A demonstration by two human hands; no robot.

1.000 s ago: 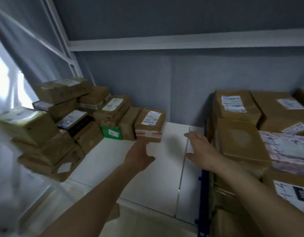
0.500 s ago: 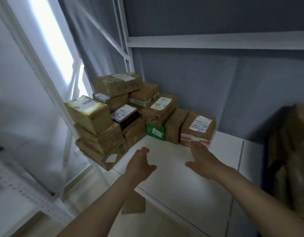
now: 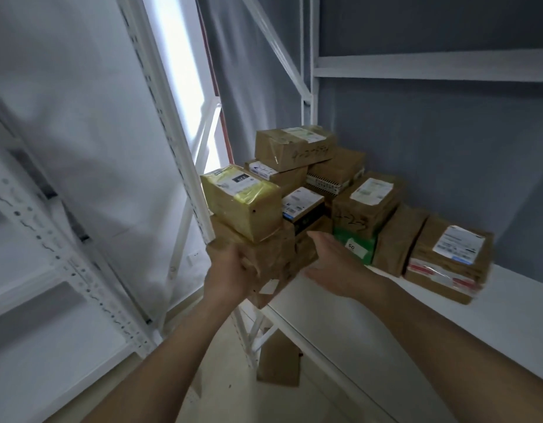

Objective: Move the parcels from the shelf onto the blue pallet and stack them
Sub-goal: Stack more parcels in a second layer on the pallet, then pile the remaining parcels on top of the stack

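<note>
Parcel transfer, early in a pick. The white shelf board (image 3: 371, 303) serves as landmark throughout. At its near-left corner stands a short stack: a brown taped parcel (image 3: 273, 264) at the bottom, overhanging the board's edge, with a yellow-wrapped parcel (image 3: 242, 203) resting on top. The left hand (image 3: 230, 276) presses against the left face of the brown taped parcel, fingers curled round its lower corner, so it is grasping that parcel. The right hand (image 3: 334, 261) lies along the stack's right side with fingers extended and flat; whether it actually touches the cardboard cannot be told, and it is not clenched on anything. Behind the stack, toward the board's back-left corner, more parcels remain piled, among them a large brown box (image 3: 294, 148) with handwriting on its side. Further right along the board sit a green box (image 3: 355, 245) under a labelled brown box (image 3: 368, 203), and a parcel with red-and-white tape (image 3: 447, 264) at the right end of the row. The blue pallet is not in view, so nothing can be said of what already lies on it. Judged from the board alone, a good dozen parcels are still to be moved, and the present lift has not yet cleared the shelf.
</note>
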